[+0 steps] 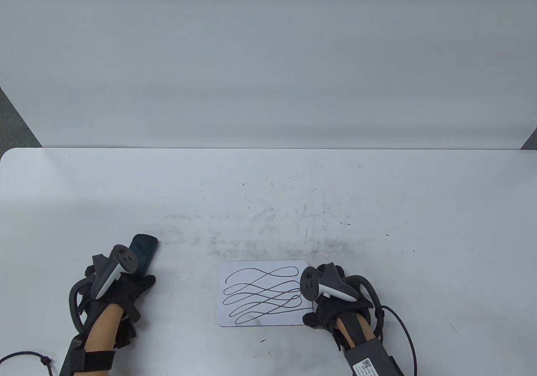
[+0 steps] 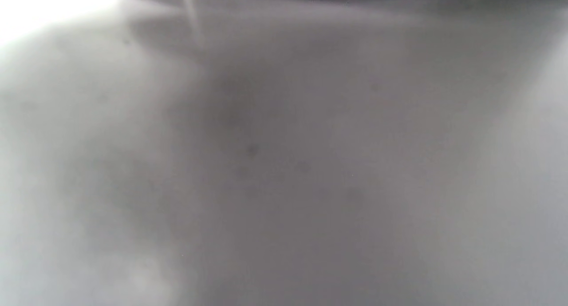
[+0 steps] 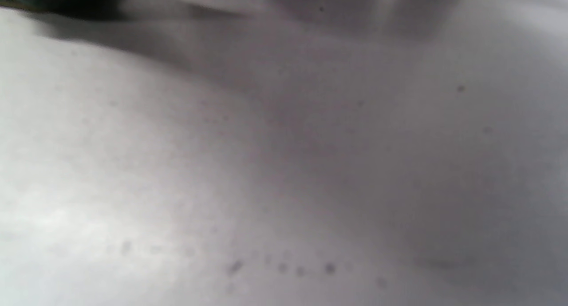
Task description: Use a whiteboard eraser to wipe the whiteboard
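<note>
- Two gloved hands sit low on the white table (image 1: 377,199), near its front edge.
- Between them lies the small whiteboard (image 1: 263,293), flat, covered with looping black scribbles.
- The right hand (image 1: 335,304) is at the board's right edge, seemingly touching it; its fingers are hidden under the tracker, so I cannot tell how they lie.
- The left hand (image 1: 119,292) rests over the near end of the dark whiteboard eraser (image 1: 144,253), left of the board and apart from it; grip unclear.
- Both wrist views show only blurred tabletop.
</note>
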The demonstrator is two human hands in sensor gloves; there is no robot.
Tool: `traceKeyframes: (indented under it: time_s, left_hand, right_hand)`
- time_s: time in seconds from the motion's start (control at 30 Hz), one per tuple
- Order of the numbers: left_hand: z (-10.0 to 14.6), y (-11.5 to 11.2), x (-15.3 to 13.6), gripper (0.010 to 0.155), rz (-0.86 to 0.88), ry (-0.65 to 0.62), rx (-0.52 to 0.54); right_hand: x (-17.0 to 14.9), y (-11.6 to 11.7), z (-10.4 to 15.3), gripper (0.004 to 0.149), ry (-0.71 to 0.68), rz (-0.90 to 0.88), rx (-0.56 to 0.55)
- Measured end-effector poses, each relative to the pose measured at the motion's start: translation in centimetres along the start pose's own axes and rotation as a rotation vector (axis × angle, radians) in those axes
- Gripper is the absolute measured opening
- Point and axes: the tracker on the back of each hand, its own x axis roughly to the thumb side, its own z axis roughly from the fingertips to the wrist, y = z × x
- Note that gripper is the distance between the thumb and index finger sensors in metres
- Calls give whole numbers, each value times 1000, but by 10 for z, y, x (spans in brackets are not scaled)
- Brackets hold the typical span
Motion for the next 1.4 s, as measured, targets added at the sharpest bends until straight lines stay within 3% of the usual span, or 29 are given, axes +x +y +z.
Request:
traceKeyframes:
  time_s: [0.27,0.37,0.47,0.63,0.8,0.97,1.03,1.13,1.3,1.4]
  left_hand:
    - [4,7,-4,95,135,-39,73]
    - [9,19,-9,96,242,-110,132]
    - [19,34,-13,96,450,-226,186]
    - [30,46,-13,96,811,-494,189]
    - [42,48,-2,95,1306,-809,111]
    - [57,53,14,93,1579,-969,21]
    - [63,54,19,93,1620,-1004,-13]
    - [70,57,23,92,1587,-1004,19]
    - [74,59,28,94,1217,-926,179]
    - [74,56,39,93,889,-861,236]
  right_hand:
    - [0,0,0,89,-1,3,1]
    - [0,0,0,89,0,11,2]
    - [0,0,0,89,-1,9,2]
    - [0,0,-1,89,-2,9,3]
    - [0,0,-1,89,-3,6,2]
    - [0,1,-1,89,-4,-4,3]
    - [0,1,-1,89,-4,-14,3]
    - [0,1,-1,89,-3,-15,0]
    - [0,1,-1,89,-4,-12,-1]
    - [0,2,-1,89,-3,-14,-2]
